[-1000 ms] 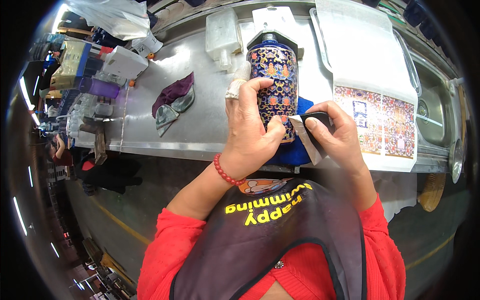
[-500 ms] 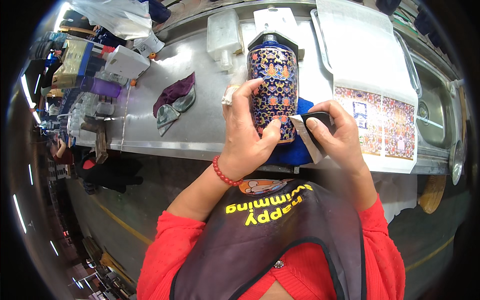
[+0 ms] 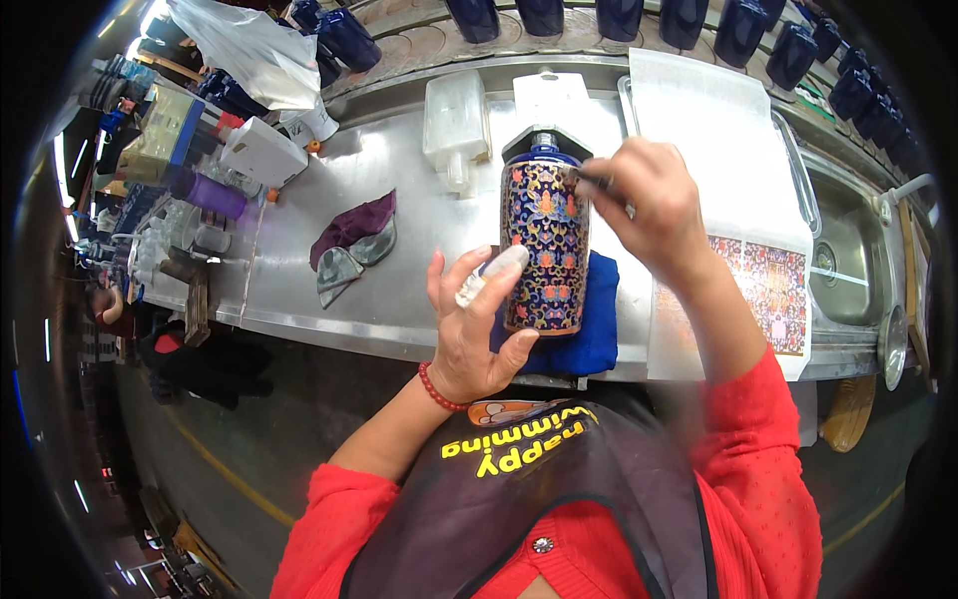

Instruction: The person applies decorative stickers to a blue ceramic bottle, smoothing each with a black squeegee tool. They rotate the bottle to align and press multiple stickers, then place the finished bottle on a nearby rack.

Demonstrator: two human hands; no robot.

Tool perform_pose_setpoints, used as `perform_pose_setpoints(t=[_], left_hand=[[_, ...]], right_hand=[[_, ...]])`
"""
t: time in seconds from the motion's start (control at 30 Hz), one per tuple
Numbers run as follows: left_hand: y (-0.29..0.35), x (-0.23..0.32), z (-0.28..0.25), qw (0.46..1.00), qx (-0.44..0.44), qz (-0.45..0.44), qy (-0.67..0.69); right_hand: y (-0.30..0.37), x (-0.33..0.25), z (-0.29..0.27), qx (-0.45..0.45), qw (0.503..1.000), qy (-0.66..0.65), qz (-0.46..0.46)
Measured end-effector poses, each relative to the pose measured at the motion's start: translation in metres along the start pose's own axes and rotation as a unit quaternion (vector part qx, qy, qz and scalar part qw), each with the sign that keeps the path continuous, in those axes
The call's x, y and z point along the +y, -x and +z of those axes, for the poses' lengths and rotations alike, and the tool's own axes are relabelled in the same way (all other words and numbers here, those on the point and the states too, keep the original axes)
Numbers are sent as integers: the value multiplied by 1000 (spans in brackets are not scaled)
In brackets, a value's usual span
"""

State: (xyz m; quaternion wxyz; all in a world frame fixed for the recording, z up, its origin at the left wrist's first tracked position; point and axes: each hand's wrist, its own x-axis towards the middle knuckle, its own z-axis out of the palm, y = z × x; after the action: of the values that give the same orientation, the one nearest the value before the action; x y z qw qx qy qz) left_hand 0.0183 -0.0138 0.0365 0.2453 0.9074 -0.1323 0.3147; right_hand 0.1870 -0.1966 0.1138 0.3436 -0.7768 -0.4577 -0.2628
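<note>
A dark blue bottle (image 3: 544, 250), covered in a colourful floral pattern, lies on a folded blue cloth (image 3: 599, 319) with its neck pointing away from me. At the bottle's lower left side is my left hand (image 3: 474, 329), its fingers spread and one fingertip wrapped in white. The wrapped finger rests at the bottle's edge or just beside it. My right hand (image 3: 654, 200) is closed on a thin dark scraper-like piece (image 3: 596, 180), mostly hidden by the fingers, at the bottle's upper right shoulder. A pale holder (image 3: 549, 105) stands behind the neck.
Printed pattern sheets (image 3: 773, 290) and white paper (image 3: 699, 110) lie on the right, before a metal sink (image 3: 848, 260). Left of the bottle are a purple and grey cloth (image 3: 354, 240) and a clear square container (image 3: 454, 120). Several dark blue bottles (image 3: 679, 22) stand along the far side.
My right hand has moved from the bottle's lower right to its upper right shoulder. My left hand has slid off the bottle's front toward its lower left. More of the far side shows.
</note>
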Motion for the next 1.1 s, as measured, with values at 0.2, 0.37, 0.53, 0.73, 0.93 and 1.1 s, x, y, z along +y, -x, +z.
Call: perform_pose_setpoints(t=[0.2, 0.37, 0.53, 0.73, 0.93, 1.1], left_hand=[[-21, -12, -4, 1000, -21, 20, -10], [-54, -24, -4, 994, -85, 33, -59], [-74, -25, -6, 986, -119, 80, -91], [-95, -43, 2, 992, -89, 59, -64], [-97, -46, 2, 986, -82, 81, -117], [-98, -47, 2, 988, -90, 72, -104]], right_hand=[[44, 8, -4, -100, 952, -264, 116], [39, 19, -4, -86, 948, -249, 180], [25, 22, -6, -92, 952, -235, 172], [27, 27, -7, -78, 952, -223, 193], [31, 25, -9, -75, 951, -223, 201], [31, 27, -6, -68, 952, -225, 197]])
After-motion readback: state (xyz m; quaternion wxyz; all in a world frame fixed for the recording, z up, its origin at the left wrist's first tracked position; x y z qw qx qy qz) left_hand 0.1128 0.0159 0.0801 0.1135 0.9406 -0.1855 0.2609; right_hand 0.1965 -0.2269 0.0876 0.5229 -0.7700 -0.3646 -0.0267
